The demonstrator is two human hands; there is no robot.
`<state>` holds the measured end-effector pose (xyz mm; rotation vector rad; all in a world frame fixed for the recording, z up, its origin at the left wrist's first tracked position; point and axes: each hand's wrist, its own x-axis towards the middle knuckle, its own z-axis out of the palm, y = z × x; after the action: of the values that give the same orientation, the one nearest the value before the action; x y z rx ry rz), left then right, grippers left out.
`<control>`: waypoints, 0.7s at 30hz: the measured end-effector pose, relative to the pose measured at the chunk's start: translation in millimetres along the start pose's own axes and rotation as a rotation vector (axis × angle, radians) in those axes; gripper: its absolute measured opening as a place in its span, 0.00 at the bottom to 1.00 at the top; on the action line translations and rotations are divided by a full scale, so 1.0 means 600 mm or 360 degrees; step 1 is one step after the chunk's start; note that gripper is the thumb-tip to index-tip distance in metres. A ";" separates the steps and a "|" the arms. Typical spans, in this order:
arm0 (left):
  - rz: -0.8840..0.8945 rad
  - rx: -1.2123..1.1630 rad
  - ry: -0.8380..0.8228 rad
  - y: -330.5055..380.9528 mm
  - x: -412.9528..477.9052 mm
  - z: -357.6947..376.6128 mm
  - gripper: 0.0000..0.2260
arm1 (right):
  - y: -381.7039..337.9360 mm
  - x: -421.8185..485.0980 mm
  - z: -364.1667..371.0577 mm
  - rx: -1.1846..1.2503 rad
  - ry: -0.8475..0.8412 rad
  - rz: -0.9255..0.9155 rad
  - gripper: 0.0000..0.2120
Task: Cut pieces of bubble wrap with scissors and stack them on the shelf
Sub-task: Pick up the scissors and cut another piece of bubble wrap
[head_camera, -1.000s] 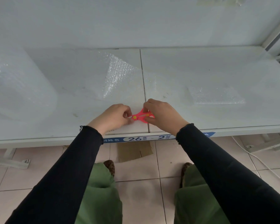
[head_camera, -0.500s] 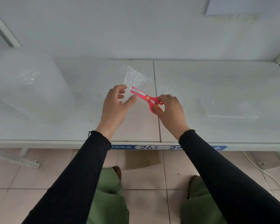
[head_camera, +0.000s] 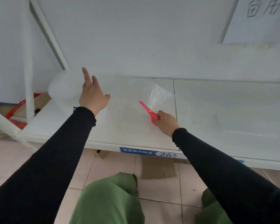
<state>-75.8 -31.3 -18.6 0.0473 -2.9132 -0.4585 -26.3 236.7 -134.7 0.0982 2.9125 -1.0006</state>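
My right hand (head_camera: 166, 122) grips the handles of small pink scissors (head_camera: 148, 111), blades together and pointing up-left over the white shelf (head_camera: 217, 110). My left hand (head_camera: 92, 94) is stretched out with straight fingers over the big roll of bubble wrap (head_camera: 63, 91) at the shelf's left end; whether it touches the roll I cannot tell. The loose end of the wrap (head_camera: 158, 93) lies unrolled in front of the scissors' tip. A stack of cut pieces (head_camera: 247, 128) lies flat on the shelf at the right.
A white shelf post (head_camera: 28, 75) stands left of the roll, with red-handled items (head_camera: 16, 109) behind it. A blue label marked 26 (head_camera: 152, 153) runs along the shelf's front edge. Cardboard (head_camera: 158, 168) lies on the tiled floor below. A paper sheet (head_camera: 255, 20) hangs on the wall.
My left hand has let go of the scissors and reached left over the roll. My right hand has moved right with the scissors, and the view has turned left.
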 end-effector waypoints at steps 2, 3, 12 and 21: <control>0.0004 0.0056 -0.0054 -0.018 0.000 -0.006 0.42 | 0.011 -0.010 -0.008 -0.0082 0.0008 -0.0011 0.15; 0.0014 0.0085 -0.0047 -0.026 -0.002 -0.009 0.43 | 0.017 -0.015 -0.012 -0.0129 0.0013 -0.0015 0.15; -0.0043 0.0366 0.0073 -0.104 -0.034 -0.055 0.40 | 0.088 -0.045 -0.067 -0.0177 0.0112 0.0127 0.17; 0.0145 0.0522 0.0416 -0.097 -0.053 -0.051 0.31 | 0.131 -0.072 -0.087 -0.0083 0.0388 0.0291 0.17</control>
<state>-38.3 -93.8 -13.6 0.0192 -2.6863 0.0423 20.9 329.1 -138.1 0.5082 3.0691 -0.9425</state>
